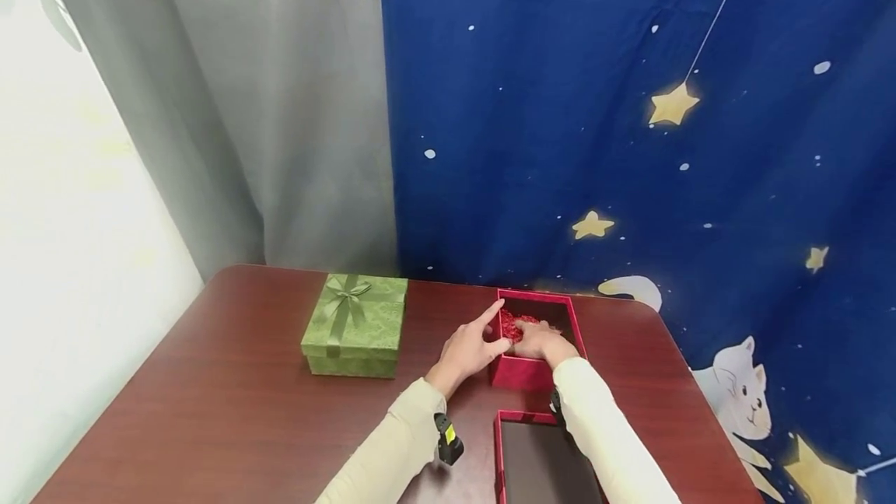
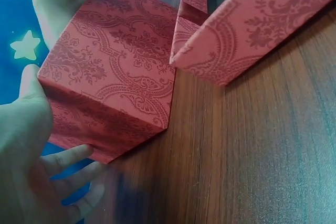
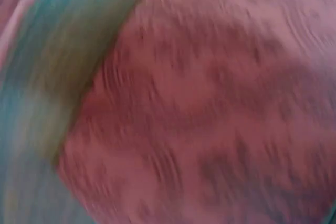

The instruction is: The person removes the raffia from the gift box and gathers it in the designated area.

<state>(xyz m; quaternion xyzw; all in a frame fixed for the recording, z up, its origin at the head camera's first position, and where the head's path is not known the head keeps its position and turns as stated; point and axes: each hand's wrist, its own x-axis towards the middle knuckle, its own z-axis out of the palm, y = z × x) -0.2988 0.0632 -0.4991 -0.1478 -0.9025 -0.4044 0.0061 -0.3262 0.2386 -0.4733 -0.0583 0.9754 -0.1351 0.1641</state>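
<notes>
An open red gift box (image 1: pixel 521 374) with a dark interior stands at the back right of the table. Red shredded paper (image 1: pixel 509 325) lies in its left part. My right hand (image 1: pixel 539 339) reaches over the front rim into the box, and its fingertips are hidden at the shreds. My left hand (image 1: pixel 467 348) is at the box's left side, thumb near the front rim and index finger extended along the edge. In the left wrist view, the left fingers (image 2: pixel 73 158) spread beside the patterned wall. A blurred red wall (image 3: pixel 210 103) fills most of the right wrist view.
A red box lid (image 1: pixel 542 457) lies with its dark inside up, in front of the box and partly behind the right sleeve. To the left stands a closed green gift box (image 1: pixel 353 360) with a ribbon bow. Curtains (image 1: pixel 490 138) hang behind the table (image 1: pixel 231 379).
</notes>
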